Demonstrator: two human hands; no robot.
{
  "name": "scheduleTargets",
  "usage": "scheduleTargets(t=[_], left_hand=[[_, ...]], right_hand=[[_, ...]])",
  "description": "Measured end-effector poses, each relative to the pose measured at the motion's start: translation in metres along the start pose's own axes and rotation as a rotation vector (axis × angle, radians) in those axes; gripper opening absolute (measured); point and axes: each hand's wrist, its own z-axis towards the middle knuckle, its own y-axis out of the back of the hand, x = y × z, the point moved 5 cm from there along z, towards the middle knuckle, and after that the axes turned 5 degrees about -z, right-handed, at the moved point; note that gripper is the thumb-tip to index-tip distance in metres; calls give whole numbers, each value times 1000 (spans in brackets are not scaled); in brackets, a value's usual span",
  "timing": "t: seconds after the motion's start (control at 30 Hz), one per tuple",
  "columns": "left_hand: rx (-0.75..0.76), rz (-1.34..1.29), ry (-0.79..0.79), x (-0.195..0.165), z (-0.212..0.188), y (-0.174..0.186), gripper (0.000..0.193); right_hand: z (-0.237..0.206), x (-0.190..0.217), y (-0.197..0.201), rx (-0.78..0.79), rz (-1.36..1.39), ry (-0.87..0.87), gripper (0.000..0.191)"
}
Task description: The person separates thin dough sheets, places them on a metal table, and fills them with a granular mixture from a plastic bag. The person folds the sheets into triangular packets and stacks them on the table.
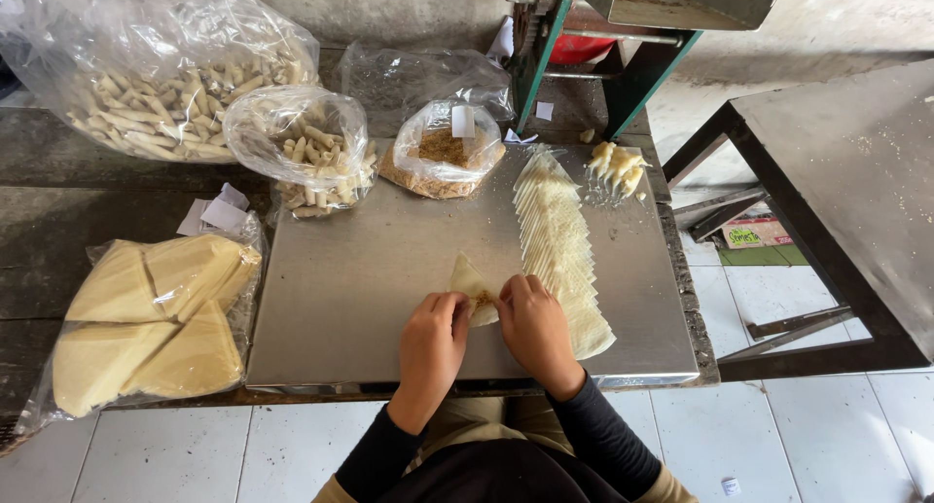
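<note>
Triangular wrapper (471, 285) on metal tray (360, 269), apex pointing away from person. Left hand (434, 340) and right hand (534, 326) pinch near edge, fingers narrow; right slightly farther forward.

Single view: head-worn camera, looking steeply down and forward from above the person's own shoulders. Close range; left hand (431, 340) and right hand (536, 330) sit low centre. Metal bench (370, 269) fills the middle, tiled floor (769, 435) along the near edge. No second view.
</note>
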Motion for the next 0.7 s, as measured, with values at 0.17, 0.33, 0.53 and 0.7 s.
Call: scheduleTargets(t=[0.17,0.33,0.53,0.7], left_hand=[[16,34,-56,-3,-2,1,9],[121,-3,-133,-3,1,7,17],[188,-12,-215,3,2,12,19],[132,80,-231,5,3,5,9]], right_hand=[[-2,5,1,-20,266,-90,22],[-6,19,-3,32,343,15,25],[-10,21,-1,86,269,158,24],[-3,12,-2,213,231,272,23]])
